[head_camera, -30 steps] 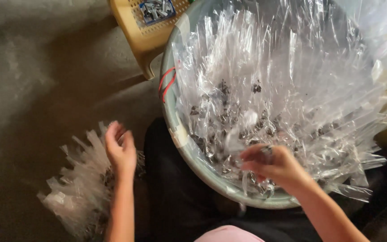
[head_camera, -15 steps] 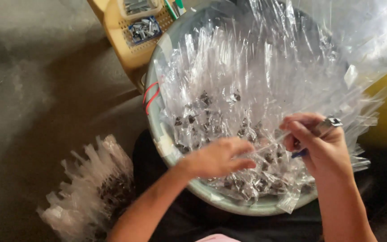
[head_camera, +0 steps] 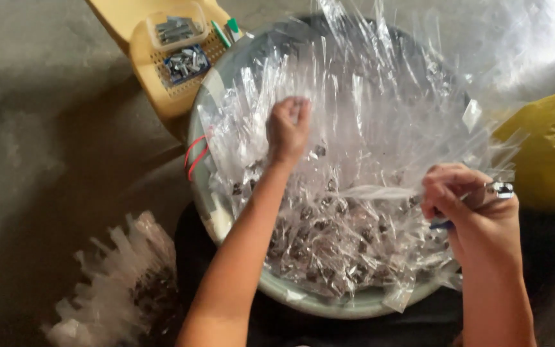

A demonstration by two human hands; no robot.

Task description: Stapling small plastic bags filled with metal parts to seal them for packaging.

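One big round basin [head_camera: 303, 302] sits in front of the person, heaped with small clear plastic bags [head_camera: 354, 212], far too many to count, each with dark little metal bits in its bottom. A second, smaller heap of the same bags [head_camera: 123, 283] lies on the floor [head_camera: 46, 148] to the person's left. Beyond the basin stands one yellow stool [head_camera: 155, 71] with two small clear trays of metal parts [head_camera: 181, 48] on top, and a pair of red rubber bands [head_camera: 195, 156] hangs over the basin's near-left rim. A yellow sack [head_camera: 554, 148] rests off to the right.

Half a second ago the left hand was low, close to the right one near the basin's front edge; now it has gone up and away, toward the middle of the pile, and the two hands are well apart. The right hand has barely shifted.

The left hand [head_camera: 288, 128] is curled into a loose fist over the bags; whether anything is pinched inside, I cannot tell. The right hand [head_camera: 467, 202] has its fingers closed narrow on one clear bag [head_camera: 380, 191], which stretches out sideways from them over the pile, and a small silvery tool [head_camera: 499, 190] and something blue [head_camera: 441, 225] show in the same hand.
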